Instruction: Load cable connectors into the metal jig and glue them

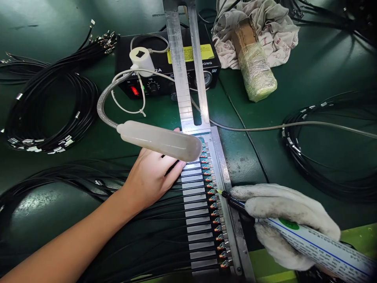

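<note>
My right hand (282, 220), in a soiled white glove, grips a dispensing syringe (318, 247) with a printed white barrel and black front end. Its yellow-green needle tip (219, 191) is at one of several small connectors (212, 192) in a row on a long metal fixture (219, 157). Black cables (165, 214) run leftward from these connectors across a pale slotted strip. My bare left hand (153, 173) rests at the fixture's left edge, over the cables. Its thumb tip is beside a cable; the white lamp head (160, 141) hides most of the fingers.
A black control box (165, 84) with a lit red switch and gauge stands behind, under the fixture's raised metal frame (179, 67). Cable coils lie at left (53, 114) and right (297, 153). A wrapped block (256, 67) leans on a crumpled cloth (277, 23).
</note>
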`<state>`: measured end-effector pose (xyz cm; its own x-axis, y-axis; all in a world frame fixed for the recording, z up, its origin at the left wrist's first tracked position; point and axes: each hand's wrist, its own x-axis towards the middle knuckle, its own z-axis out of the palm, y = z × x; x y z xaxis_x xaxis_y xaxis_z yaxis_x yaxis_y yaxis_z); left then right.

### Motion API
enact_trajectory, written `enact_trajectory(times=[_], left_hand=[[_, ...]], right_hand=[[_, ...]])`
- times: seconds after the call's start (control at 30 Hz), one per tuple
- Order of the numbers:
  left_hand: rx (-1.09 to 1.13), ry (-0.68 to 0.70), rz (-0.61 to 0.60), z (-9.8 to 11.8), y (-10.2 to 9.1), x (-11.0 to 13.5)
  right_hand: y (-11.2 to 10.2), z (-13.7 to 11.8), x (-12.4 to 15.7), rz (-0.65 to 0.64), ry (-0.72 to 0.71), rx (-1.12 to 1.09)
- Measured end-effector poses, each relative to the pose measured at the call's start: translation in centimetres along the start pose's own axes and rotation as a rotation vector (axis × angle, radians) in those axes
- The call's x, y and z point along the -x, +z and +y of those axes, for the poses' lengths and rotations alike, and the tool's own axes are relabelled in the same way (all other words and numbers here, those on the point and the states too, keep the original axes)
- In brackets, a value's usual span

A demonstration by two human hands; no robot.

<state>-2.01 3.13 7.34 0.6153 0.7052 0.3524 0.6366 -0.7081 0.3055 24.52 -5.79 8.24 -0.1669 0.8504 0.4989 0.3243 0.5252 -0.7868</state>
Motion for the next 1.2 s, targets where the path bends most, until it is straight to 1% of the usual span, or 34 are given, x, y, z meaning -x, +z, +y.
enact_trajectory(times=[0.03, 0.07, 0.23, 0.33, 0.67, 0.9, 1.03, 1.2], left_hand=[[-0.001, -0.002, 0.000, -0.02, 0.02, 0.02], [-0.002, -0.003, 0.000, -0.03, 0.03, 0.03], [-0.004, -0.001, -0.002, -0.09, 0.06, 0.07], [0.004, -0.001, -0.001, -0.07, 0.07, 0.08], [-0.005, 0.008, 0.004, -0.14, 0.11, 0.09], [0.011, -0.007, 0.003, -0.03, 0.04, 0.06], [0.003, -0.005, 0.000, -0.07, 0.06, 0.12], [0.003, -0.012, 0.002, -0.03, 0.07, 0.10]], right_hand=[[-0.05, 0.01, -0.01, -0.036, -0.028, 0.001], [-0.08, 0.00, -0.02, -0.046, -0.035, 0.003], [0.00, 0.00, -0.05, -0.018, -0.015, 0.002], [0.01, 0.10, 0.04, -0.030, -0.031, 0.000], [-0.23, 0.04, 0.00, -0.051, -0.003, 0.019], [0.07, -0.35, -0.61, -0.015, -0.010, -0.002], [0.22, -0.43, -0.76, -0.032, 0.035, 0.012], [0.58, -0.20, -0.60, 0.030, 0.031, -0.018]])
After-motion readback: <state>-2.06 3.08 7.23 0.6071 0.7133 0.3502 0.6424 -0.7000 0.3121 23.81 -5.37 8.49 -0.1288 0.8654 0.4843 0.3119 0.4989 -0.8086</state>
